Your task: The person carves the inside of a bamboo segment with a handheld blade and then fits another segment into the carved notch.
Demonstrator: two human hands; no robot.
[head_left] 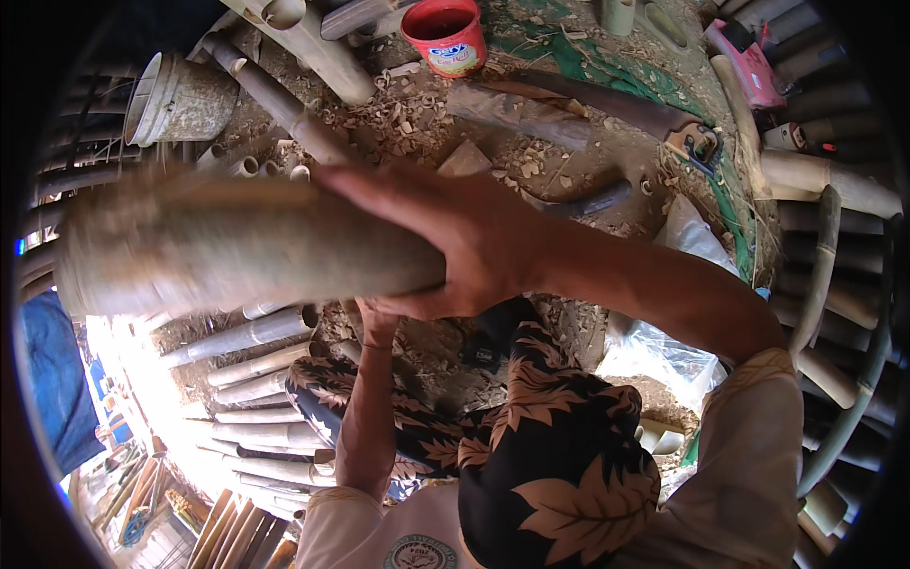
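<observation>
Head view, held thing: one thick bamboo section [237, 242], blurred, was up in front of the person, above the lap and clear of the floor.
Long axis: it ran left to right across the picture, tilting slightly, its far end out to the person's left.
Right hand [455, 242]: it was spread wide over the section's near end, fingers laid along the top and thumb wrapped below, gripping it.
Left hand [374, 313]: it came up from beneath, just under the same end; mostly hidden by the right hand and the bamboo, so whether it clasped or only propped I could not tell.
Nearer hand: both met the section at its right end; the rest stuck out leftward, unsupported.
Floor [427, 123]: bamboo slats strewn with shavings.
Counted things: one red plastic cup [444, 36] far ahead; one hand saw [616, 109] ahead and right, its handle to the right; one grey metal bucket [180, 100] ahead and left, lying on its side.
Bamboo poles [256, 337]: many, too many to count, lay about the rim.
</observation>
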